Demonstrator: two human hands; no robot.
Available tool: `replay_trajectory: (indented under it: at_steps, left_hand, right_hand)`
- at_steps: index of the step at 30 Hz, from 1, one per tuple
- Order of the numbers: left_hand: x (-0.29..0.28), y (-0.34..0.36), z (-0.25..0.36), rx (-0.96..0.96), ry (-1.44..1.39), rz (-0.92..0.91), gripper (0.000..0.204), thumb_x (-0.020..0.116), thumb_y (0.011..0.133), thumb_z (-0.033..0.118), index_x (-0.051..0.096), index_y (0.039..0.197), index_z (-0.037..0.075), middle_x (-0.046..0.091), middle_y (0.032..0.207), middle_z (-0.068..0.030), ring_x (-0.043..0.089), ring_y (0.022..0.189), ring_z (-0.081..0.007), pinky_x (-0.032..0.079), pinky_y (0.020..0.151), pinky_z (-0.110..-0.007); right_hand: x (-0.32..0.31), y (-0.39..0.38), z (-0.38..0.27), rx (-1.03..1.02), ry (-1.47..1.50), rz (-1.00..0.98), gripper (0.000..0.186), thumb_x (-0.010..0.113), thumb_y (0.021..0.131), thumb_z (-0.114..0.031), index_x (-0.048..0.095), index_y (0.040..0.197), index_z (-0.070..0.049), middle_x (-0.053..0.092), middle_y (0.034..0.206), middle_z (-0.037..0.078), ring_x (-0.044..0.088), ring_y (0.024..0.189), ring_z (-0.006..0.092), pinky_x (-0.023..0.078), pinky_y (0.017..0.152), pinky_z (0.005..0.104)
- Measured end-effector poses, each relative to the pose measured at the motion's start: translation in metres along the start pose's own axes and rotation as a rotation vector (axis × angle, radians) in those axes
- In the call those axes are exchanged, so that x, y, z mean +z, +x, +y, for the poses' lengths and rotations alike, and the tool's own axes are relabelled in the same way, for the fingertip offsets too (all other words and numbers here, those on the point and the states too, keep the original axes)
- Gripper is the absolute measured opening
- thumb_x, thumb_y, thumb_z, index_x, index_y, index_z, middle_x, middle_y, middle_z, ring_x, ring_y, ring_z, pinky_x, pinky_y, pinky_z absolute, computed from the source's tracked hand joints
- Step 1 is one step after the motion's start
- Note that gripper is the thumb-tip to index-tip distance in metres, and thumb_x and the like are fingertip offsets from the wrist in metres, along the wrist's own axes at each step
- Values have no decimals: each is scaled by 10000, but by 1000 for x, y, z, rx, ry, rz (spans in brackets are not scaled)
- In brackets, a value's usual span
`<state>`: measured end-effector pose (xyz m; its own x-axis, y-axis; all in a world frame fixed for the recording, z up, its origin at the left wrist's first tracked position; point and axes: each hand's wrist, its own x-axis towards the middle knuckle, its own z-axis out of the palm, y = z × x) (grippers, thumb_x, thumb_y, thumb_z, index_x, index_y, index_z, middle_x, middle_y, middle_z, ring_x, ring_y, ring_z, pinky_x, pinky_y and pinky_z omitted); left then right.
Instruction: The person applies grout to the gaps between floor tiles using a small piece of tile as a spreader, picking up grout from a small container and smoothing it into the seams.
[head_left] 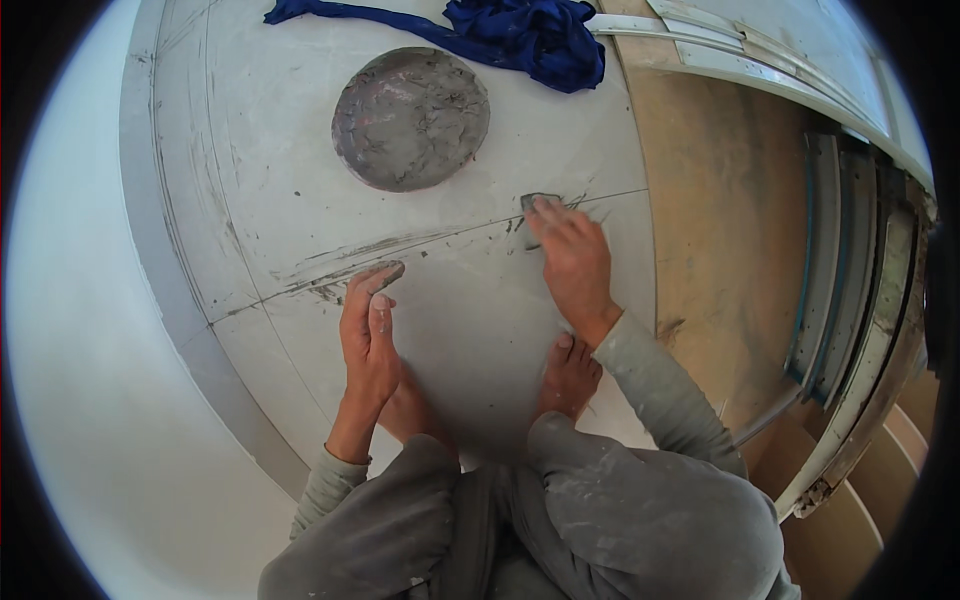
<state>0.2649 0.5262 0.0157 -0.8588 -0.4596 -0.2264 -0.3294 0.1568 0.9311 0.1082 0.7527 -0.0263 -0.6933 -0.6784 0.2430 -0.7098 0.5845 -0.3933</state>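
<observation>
Wet grey grout [386,277] coats the fingers of my left hand [370,335], which carries a small lump of it just near of a joint between the floor tiles [470,290]. The thumb lies close below the fingers. My right hand [578,262] presses a small dark flat scraper [540,203] to the same joint, farther right; the fingers cover much of it. Dark grout smears run along the joint between the hands. Beyond them stands a round bowl [410,118] full of the grey grout.
A blue cloth [535,40] lies past the bowl. White wall [70,300] rises at the left. To the right are a brown board [725,200] and several stacked metal and wooden strips [850,260]. My bare feet [568,378] rest on the tiles near the hands.
</observation>
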Motion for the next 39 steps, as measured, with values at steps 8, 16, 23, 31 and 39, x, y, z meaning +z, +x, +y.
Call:
replay_trajectory:
  at_steps: [8,16,23,31,39]
  left_hand:
    - [-5,1,-5,-7,48,-24,416,395,1104,294,640,1307,27,618,1310,-109,559,1185,-214,480,904,-345]
    - [1,-1,-2,7,-55,23,372,416,1091,231,646,1284,12,612,1251,-125,573,1111,-210,478,902,-327]
    - [-6,-4,0,2,-41,37,376,414,1095,241,647,1280,12,613,1255,-127,573,1125,-212,477,903,-325]
    - [-19,-10,-7,-23,-12,82,368,409,1089,224,638,1299,26,613,1263,-111,574,1142,-216,476,920,-338]
    - [-32,-26,-8,-72,-3,137,355,408,1084,199,636,1297,30,603,1293,-109,567,1161,-214,475,922,-340]
  right_hand:
    - [-24,-8,8,271,196,-50,375,613,826,66,690,1186,-6,740,1082,126,668,994,316,563,802,387]
    - [14,-21,-66,297,248,-166,364,613,846,4,684,1202,-28,720,983,175,671,925,360,559,811,434]
    - [-8,11,-4,301,181,126,392,604,837,60,686,1212,-17,721,963,179,671,903,360,544,800,433]
    - [10,-4,-72,304,397,-157,368,647,792,70,729,1141,-11,749,1031,130,668,912,319,551,795,384]
    - [22,-8,-45,-92,165,-48,392,623,781,92,729,1147,1,747,1123,138,677,992,304,524,899,391]
